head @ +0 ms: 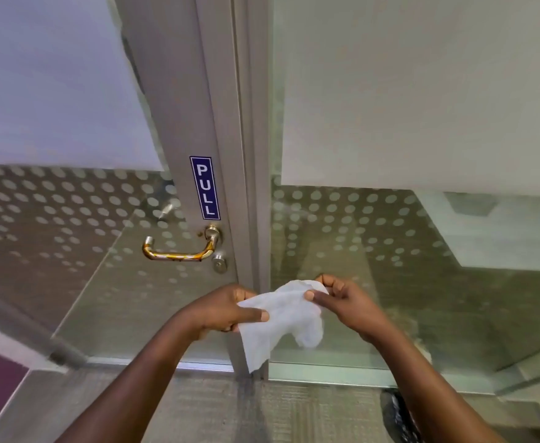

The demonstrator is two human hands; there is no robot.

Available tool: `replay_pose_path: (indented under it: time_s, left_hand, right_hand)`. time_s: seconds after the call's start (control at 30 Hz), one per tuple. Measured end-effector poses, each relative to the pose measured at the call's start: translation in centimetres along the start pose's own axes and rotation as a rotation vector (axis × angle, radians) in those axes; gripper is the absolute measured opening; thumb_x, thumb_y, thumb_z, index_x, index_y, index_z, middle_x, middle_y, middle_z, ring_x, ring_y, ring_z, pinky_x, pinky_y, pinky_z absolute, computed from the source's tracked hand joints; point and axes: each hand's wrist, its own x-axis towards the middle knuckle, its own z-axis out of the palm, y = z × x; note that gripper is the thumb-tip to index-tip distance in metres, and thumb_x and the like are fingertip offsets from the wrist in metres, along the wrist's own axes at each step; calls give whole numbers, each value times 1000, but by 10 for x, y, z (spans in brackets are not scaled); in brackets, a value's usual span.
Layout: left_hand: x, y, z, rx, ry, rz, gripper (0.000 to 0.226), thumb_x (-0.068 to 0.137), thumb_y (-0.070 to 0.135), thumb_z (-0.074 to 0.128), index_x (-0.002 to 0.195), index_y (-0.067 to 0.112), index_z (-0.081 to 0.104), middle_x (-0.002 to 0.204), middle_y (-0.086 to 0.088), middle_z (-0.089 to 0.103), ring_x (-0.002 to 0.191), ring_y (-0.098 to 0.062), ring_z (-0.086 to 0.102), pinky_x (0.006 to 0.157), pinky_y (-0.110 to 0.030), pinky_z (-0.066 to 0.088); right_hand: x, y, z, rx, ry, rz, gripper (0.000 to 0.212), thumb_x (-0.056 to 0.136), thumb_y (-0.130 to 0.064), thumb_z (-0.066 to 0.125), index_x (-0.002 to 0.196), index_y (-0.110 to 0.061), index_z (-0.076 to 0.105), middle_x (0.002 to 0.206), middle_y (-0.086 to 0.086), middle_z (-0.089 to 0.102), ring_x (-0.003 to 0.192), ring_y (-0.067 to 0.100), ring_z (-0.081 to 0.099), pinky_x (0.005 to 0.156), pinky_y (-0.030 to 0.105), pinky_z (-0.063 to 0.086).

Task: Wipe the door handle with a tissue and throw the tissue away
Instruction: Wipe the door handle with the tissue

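Observation:
A white tissue (pixel 278 318) hangs spread between both hands, below and to the right of the door handle. My left hand (pixel 227 310) pinches its left edge and my right hand (pixel 342 302) pinches its top right corner. The metal lever door handle (pixel 179 251) sits on the grey door frame, streaked with an orange-brown stain along its bar. Neither hand touches the handle; my left hand is roughly a hand's width below it.
A blue "PULL" sticker (pixel 205 187) is above the handle and a round lock cylinder (pixel 219 263) just below it. Frosted, dotted glass panels (pixel 390 235) flank the frame. A dark bag-like object (pixel 398 414) lies on the grey carpet at the lower right, partly behind my right forearm.

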Motion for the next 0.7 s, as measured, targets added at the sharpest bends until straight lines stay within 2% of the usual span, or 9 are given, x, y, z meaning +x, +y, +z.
replay_pose_path:
  time_s: [0.07, 0.1, 0.2, 0.27, 0.37, 0.47, 0.53, 0.6, 0.7]
  left_hand:
    - [-14, -6, -12, -112, 55, 23, 29, 72, 47, 84, 87, 21, 81, 71, 6, 68, 60, -7, 57, 54, -18, 43]
    - [-20, -7, -18, -149, 70, 50, 36, 69, 50, 85, 92, 23, 82, 78, 5, 74, 67, -8, 62, 59, -20, 47]
    - [-38, -13, -37, -255, 101, 124, 59, 66, 51, 85, 118, 23, 79, 112, 0, 81, 103, -16, 75, 90, -30, 58]
    - [-50, -18, -52, -326, 95, 187, 56, 68, 49, 85, 120, 29, 80, 120, 1, 79, 115, -17, 73, 99, -31, 58]
    - [-66, -21, -71, -358, 99, 301, 37, 79, 45, 82, 116, 41, 80, 120, 4, 79, 114, -14, 73, 90, -20, 57]
    - [-79, -26, -100, -481, 171, 363, 26, 95, 27, 78, 121, 24, 78, 118, 2, 80, 112, -15, 74, 82, -15, 56]
    - [-84, -30, -123, -526, 261, 348, 21, 100, 17, 69, 121, 20, 74, 114, 0, 81, 107, -15, 76, 75, -15, 57]
    - [-87, -35, -144, -557, 357, 305, 19, 103, 11, 64, 117, 18, 74, 109, -1, 82, 101, -17, 78, 71, -18, 59]
    - [-86, -43, -166, -559, 483, 234, 14, 106, 15, 62, 108, 13, 76, 101, -8, 82, 98, -31, 77, 77, -39, 64]
  right_hand:
    - [9, -6, 11, 68, 4, 2, 20, 96, -23, 65, 93, -3, 64, 83, 3, 68, 79, 14, 59, 76, 31, 45]
    - [13, -10, 18, 103, 13, 12, 18, 97, -21, 64, 96, -2, 66, 86, 5, 69, 81, 16, 59, 79, 34, 46]
    - [25, -26, 44, 126, 21, 11, 15, 100, -15, 57, 101, -9, 70, 89, 10, 71, 82, 17, 61, 78, 35, 49]
    - [33, -41, 65, 135, 36, -15, 18, 100, -15, 55, 106, -11, 71, 98, 14, 75, 87, 18, 66, 80, 34, 51]
    - [37, -66, 93, 176, 113, -49, 21, 93, -25, 60, 107, -15, 71, 103, 11, 76, 91, 17, 69, 78, 28, 52]
    - [42, -83, 124, 202, 199, -65, 18, 92, -29, 65, 103, -17, 70, 98, 9, 76, 84, 17, 69, 69, 27, 51]
    - [49, -93, 144, 220, 265, -60, 12, 95, -22, 65, 101, -12, 69, 90, 10, 75, 76, 17, 65, 63, 27, 48]
    - [56, -99, 163, 230, 333, -34, 9, 97, -13, 62, 102, -6, 67, 90, 17, 74, 75, 19, 62, 62, 31, 46]
    - [68, -107, 183, 222, 414, 24, 10, 97, -7, 59, 102, 0, 66, 88, 18, 73, 73, 20, 60, 62, 31, 45]
